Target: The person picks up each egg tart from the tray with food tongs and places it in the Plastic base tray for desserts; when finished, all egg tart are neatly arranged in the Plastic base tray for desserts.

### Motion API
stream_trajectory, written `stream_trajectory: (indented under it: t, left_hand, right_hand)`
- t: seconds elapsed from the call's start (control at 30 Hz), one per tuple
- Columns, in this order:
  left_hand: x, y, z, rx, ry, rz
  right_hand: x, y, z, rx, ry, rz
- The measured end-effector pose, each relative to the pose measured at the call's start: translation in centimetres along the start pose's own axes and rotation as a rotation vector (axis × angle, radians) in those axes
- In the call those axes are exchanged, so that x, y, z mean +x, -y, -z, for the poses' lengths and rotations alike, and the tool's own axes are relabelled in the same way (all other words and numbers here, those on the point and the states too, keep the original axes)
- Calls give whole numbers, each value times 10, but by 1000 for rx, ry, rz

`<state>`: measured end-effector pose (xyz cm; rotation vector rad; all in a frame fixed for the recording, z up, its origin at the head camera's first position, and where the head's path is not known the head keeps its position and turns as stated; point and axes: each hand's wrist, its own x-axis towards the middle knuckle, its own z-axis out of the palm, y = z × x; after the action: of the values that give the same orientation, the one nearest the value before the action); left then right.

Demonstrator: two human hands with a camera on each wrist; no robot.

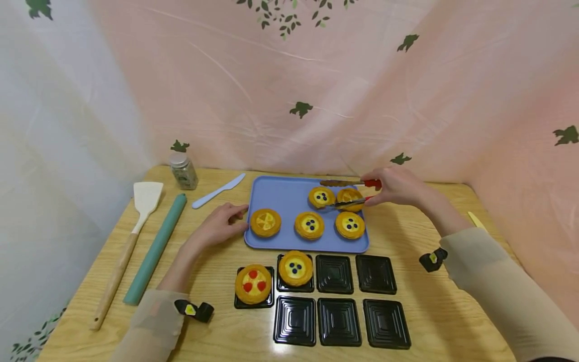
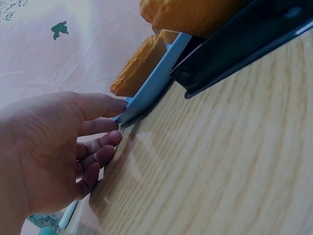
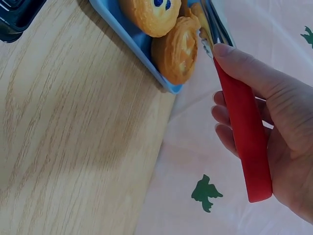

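Note:
My right hand (image 1: 392,186) grips a pair of tongs (image 3: 242,127) by the red handles. The spread metal arms reach over the back right of a blue tray (image 1: 280,193), either side of a blueberry tart (image 1: 321,197). The nearer arm crosses in front of a fruit-slice tart (image 1: 349,193). Two more blueberry tarts lie along the tray's front, one in the middle (image 1: 309,225) and one at the right (image 1: 350,225). Another fruit-slice tart (image 1: 265,222) sits at the left. Against the tray's left rim, my left hand (image 1: 221,224) rests with thumb and fingertips, fingers loosely bent.
Several black square trays (image 1: 334,274) stand before the tray; one bears a strawberry tart (image 1: 253,284), another a blueberry tart (image 1: 296,268). Leftward lie a spatula (image 1: 131,241), a teal rolling pin (image 1: 156,249), a pale blue knife (image 1: 219,191) and a spice jar (image 1: 184,172).

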<state>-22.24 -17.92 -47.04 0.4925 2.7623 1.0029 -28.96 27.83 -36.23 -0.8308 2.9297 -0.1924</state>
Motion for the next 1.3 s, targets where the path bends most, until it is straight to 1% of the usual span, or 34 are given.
stream_trajectory:
  t: [0.4,0.57,0.7,0.83,1.3]
  left_hand:
    - [-1,1,-2,6,-6,-5]
    - [0,1,-1,12,-6,4]
    - [-1,1,-1,14,-7,8]
    - [-1,1,-2,13,-10,5]
    - [1,3,-3,9,-9,-3]
  right_hand:
    - [4,1,-5,-36,12,-1]
    - [4,1,-6,-39,21,7]
    - [5,0,-8,-44,11,14]
    - [6,0,-11,-42,1,15]
    - [5,1,-14,0,12,-1]
